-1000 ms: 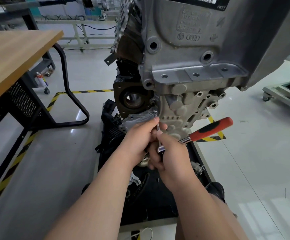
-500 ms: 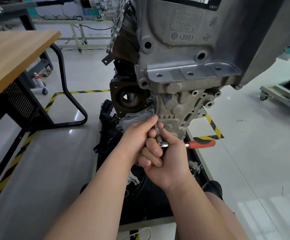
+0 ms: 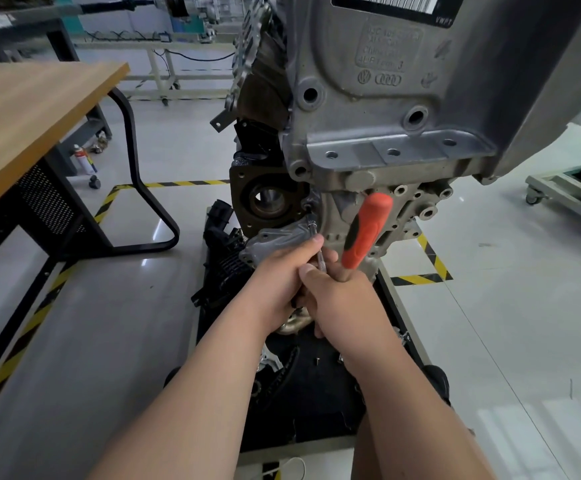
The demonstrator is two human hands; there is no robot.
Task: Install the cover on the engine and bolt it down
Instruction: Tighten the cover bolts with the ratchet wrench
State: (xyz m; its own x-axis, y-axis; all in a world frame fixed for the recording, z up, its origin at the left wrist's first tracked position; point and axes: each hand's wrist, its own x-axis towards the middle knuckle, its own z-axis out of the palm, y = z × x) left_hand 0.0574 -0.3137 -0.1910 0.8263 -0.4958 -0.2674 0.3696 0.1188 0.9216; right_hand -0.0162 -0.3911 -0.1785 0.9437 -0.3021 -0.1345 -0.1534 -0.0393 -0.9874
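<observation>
Cover (image 3: 275, 240) is sitting low on the engine (image 3: 386, 116), just above the left hand (image 3: 278, 282), which is pinching the thin shaft (image 3: 313, 230) of an orange-handled ratchet (image 3: 368, 230). The right hand (image 3: 348, 299) is gripping the ratchet's head, handle pointing up.

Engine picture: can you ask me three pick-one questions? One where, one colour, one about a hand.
1. Where is the wooden table? A left of the engine; B right of it; C under it.
2. What colour is the wrench handle? A blue; B orange and black; C green.
3. What is the right hand doing? A hanging free; B gripping the wrench; C patting the table.
Answers: 1A, it stands at the picture's left; 2B, orange with black; 3B, it wraps the wrench's lower end.
</observation>
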